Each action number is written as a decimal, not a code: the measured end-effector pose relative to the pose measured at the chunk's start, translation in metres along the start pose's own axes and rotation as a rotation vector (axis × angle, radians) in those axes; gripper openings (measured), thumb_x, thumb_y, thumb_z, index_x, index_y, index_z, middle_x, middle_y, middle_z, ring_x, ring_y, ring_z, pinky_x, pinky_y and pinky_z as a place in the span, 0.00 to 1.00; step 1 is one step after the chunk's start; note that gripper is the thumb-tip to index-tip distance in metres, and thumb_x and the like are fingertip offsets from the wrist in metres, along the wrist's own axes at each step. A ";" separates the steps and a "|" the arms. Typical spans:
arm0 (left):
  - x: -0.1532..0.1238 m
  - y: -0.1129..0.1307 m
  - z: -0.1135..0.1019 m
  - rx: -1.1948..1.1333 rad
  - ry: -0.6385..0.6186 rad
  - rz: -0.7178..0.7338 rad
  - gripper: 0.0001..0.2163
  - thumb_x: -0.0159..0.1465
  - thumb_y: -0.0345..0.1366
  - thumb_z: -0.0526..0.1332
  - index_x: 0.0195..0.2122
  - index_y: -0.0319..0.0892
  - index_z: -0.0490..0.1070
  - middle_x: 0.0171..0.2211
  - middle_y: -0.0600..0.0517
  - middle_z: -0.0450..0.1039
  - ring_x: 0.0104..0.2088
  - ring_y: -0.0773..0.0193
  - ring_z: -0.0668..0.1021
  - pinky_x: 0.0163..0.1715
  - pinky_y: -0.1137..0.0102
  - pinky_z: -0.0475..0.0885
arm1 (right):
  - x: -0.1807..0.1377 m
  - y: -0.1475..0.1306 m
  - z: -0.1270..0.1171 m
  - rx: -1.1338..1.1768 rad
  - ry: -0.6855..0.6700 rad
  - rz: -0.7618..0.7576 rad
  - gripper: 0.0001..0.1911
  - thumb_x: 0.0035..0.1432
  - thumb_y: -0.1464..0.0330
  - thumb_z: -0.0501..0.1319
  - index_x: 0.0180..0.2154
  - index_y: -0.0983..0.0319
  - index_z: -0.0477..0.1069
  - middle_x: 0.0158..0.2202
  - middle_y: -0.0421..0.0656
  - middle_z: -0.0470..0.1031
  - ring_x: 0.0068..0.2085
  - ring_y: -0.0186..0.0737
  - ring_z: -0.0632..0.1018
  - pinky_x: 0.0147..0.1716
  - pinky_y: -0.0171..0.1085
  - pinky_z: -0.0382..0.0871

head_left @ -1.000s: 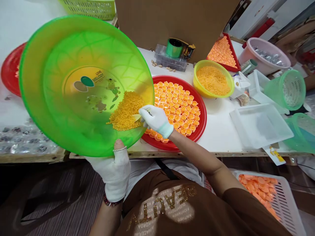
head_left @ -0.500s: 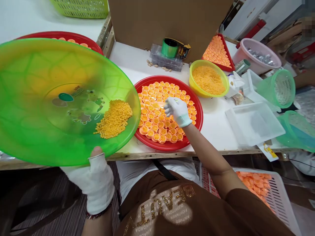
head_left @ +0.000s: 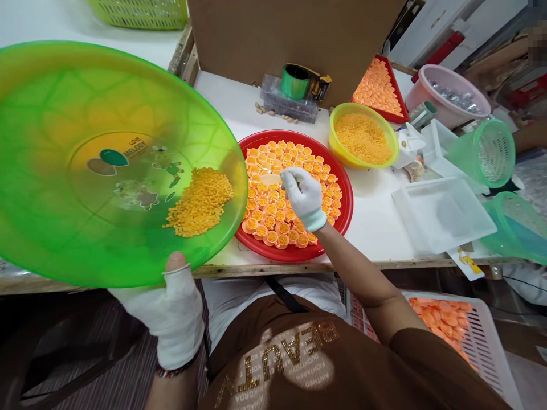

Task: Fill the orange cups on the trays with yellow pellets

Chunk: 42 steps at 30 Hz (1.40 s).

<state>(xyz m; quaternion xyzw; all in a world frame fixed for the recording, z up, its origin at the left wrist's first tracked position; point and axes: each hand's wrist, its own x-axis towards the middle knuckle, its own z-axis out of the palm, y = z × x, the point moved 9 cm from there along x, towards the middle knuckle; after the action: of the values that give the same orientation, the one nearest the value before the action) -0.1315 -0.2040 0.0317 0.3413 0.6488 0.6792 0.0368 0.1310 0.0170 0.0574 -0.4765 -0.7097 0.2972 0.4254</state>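
My left hand (head_left: 173,310), in a white glove, grips the near rim of a large green plastic basin (head_left: 64,114) held tilted above the table edge. A heap of small yellow beads (head_left: 200,202) lies in the basin's lower right. My right hand (head_left: 304,198), also gloved, is closed on a small spoon (head_left: 273,179) and hovers over a red round tray (head_left: 344,199) packed with several orange cups (head_left: 273,219) that hold yellow beads.
A yellow bowl of beads (head_left: 363,138) stands behind the red tray, beside a green tape dispenser (head_left: 299,82) and a cardboard box (head_left: 290,28). Clear trays (head_left: 442,213), green baskets (head_left: 487,152) and a pink bowl (head_left: 448,97) fill the right. A white crate of orange pieces (head_left: 453,330) sits below.
My right hand left the bead heap in the basin and moved right over the red tray with the spoon. The basin shifted left and lower.
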 end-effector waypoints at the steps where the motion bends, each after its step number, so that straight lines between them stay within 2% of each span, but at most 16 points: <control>1: -0.002 0.003 0.003 0.004 -0.006 0.013 0.37 0.58 0.38 0.71 0.68 0.39 0.63 0.66 0.39 0.70 0.65 0.49 0.75 0.68 0.51 0.68 | -0.002 -0.006 0.007 0.031 -0.025 0.019 0.14 0.73 0.57 0.56 0.38 0.56 0.74 0.32 0.40 0.74 0.33 0.38 0.75 0.40 0.40 0.74; 5: -0.010 0.014 0.019 0.025 -0.048 0.010 0.36 0.59 0.37 0.71 0.67 0.37 0.61 0.65 0.36 0.70 0.63 0.50 0.75 0.67 0.53 0.68 | -0.010 -0.023 0.053 0.109 -0.189 0.111 0.12 0.69 0.61 0.61 0.32 0.58 0.73 0.28 0.38 0.75 0.30 0.34 0.77 0.33 0.34 0.73; 9: -0.014 0.015 0.026 0.020 -0.072 -0.023 0.35 0.60 0.37 0.72 0.66 0.36 0.62 0.64 0.34 0.70 0.61 0.51 0.77 0.68 0.54 0.68 | -0.028 -0.009 0.099 0.367 -0.383 0.499 0.10 0.69 0.65 0.60 0.33 0.59 0.72 0.24 0.36 0.75 0.20 0.30 0.74 0.17 0.29 0.68; 12: -0.013 0.008 0.025 -0.010 -0.068 -0.055 0.36 0.60 0.38 0.72 0.67 0.41 0.62 0.66 0.37 0.69 0.63 0.50 0.76 0.68 0.51 0.68 | -0.033 -0.002 0.105 0.551 -0.400 0.652 0.09 0.69 0.65 0.61 0.34 0.61 0.71 0.23 0.36 0.76 0.19 0.29 0.74 0.14 0.28 0.69; 15: -0.010 -0.001 0.019 -0.054 -0.052 -0.092 0.36 0.59 0.37 0.73 0.67 0.42 0.63 0.65 0.39 0.71 0.64 0.49 0.75 0.68 0.51 0.68 | -0.027 0.009 0.087 0.657 -0.354 0.688 0.12 0.68 0.61 0.64 0.35 0.61 0.71 0.24 0.36 0.76 0.20 0.28 0.73 0.15 0.27 0.68; 18: -0.005 -0.008 0.012 -0.062 -0.020 -0.120 0.36 0.58 0.38 0.73 0.67 0.40 0.64 0.63 0.40 0.73 0.62 0.51 0.77 0.67 0.53 0.70 | -0.014 0.026 0.050 0.663 -0.253 0.661 0.14 0.66 0.57 0.66 0.36 0.61 0.72 0.25 0.37 0.75 0.21 0.27 0.73 0.17 0.27 0.67; 22: 0.001 -0.011 0.003 -0.046 0.015 -0.133 0.37 0.56 0.38 0.73 0.67 0.41 0.65 0.63 0.42 0.74 0.64 0.51 0.76 0.67 0.53 0.70 | 0.007 0.054 -0.008 0.518 -0.027 0.556 0.16 0.64 0.55 0.67 0.37 0.61 0.72 0.28 0.38 0.76 0.23 0.28 0.74 0.19 0.28 0.67; 24: 0.004 -0.009 0.002 -0.042 0.012 -0.114 0.38 0.55 0.38 0.73 0.66 0.42 0.66 0.65 0.43 0.72 0.65 0.50 0.75 0.68 0.53 0.69 | 0.014 0.065 -0.027 0.406 0.056 0.493 0.15 0.65 0.55 0.65 0.37 0.61 0.72 0.28 0.38 0.76 0.24 0.29 0.74 0.19 0.30 0.68; 26: 0.005 -0.009 0.003 -0.037 0.014 -0.110 0.38 0.54 0.38 0.72 0.66 0.41 0.65 0.65 0.43 0.71 0.65 0.50 0.75 0.69 0.54 0.69 | 0.018 0.074 -0.034 0.283 0.090 0.424 0.13 0.67 0.57 0.63 0.36 0.60 0.71 0.28 0.38 0.75 0.24 0.30 0.75 0.21 0.31 0.68; 29: 0.005 -0.007 0.004 -0.027 0.022 -0.124 0.38 0.54 0.39 0.72 0.67 0.40 0.65 0.64 0.43 0.73 0.65 0.51 0.75 0.68 0.55 0.70 | 0.023 0.072 -0.032 0.058 0.063 0.228 0.12 0.69 0.60 0.59 0.34 0.59 0.71 0.28 0.37 0.73 0.26 0.32 0.74 0.28 0.35 0.70; 31: 0.004 -0.005 0.004 -0.032 0.031 -0.124 0.38 0.55 0.39 0.71 0.67 0.40 0.65 0.63 0.43 0.74 0.65 0.52 0.75 0.67 0.55 0.70 | 0.023 0.058 -0.027 -0.093 0.016 0.052 0.12 0.69 0.62 0.58 0.32 0.58 0.71 0.30 0.39 0.72 0.31 0.35 0.74 0.37 0.38 0.72; 33: 0.004 -0.002 0.005 -0.038 0.021 -0.099 0.37 0.56 0.39 0.72 0.67 0.40 0.65 0.63 0.43 0.73 0.64 0.53 0.76 0.67 0.55 0.70 | 0.019 0.043 -0.027 -0.174 0.010 -0.057 0.11 0.69 0.63 0.58 0.32 0.57 0.71 0.33 0.41 0.74 0.36 0.39 0.75 0.43 0.41 0.71; 36: 0.002 0.004 0.009 -0.034 -0.009 -0.031 0.37 0.56 0.37 0.72 0.67 0.39 0.64 0.66 0.41 0.71 0.64 0.52 0.76 0.68 0.55 0.69 | 0.011 0.020 -0.034 -0.097 0.103 -0.039 0.12 0.71 0.60 0.57 0.34 0.56 0.71 0.32 0.41 0.73 0.35 0.39 0.75 0.42 0.41 0.72; 38: 0.000 0.007 0.012 -0.017 -0.025 0.009 0.39 0.56 0.38 0.72 0.68 0.38 0.62 0.66 0.39 0.70 0.64 0.50 0.75 0.67 0.54 0.69 | 0.007 0.005 -0.027 0.027 0.100 0.017 0.13 0.72 0.58 0.57 0.35 0.56 0.72 0.29 0.39 0.72 0.32 0.37 0.74 0.38 0.39 0.72; 42: -0.006 0.013 0.023 0.018 -0.053 0.018 0.39 0.58 0.39 0.72 0.68 0.36 0.61 0.66 0.35 0.69 0.65 0.49 0.74 0.68 0.53 0.68 | -0.002 -0.018 0.024 0.120 -0.107 0.122 0.13 0.69 0.61 0.60 0.31 0.58 0.72 0.26 0.37 0.72 0.27 0.34 0.75 0.31 0.35 0.71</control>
<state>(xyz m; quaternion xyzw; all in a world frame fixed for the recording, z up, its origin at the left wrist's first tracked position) -0.1095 -0.1891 0.0394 0.3651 0.6506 0.6644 0.0450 0.1027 0.0085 0.0603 -0.4760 -0.6821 0.3894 0.3957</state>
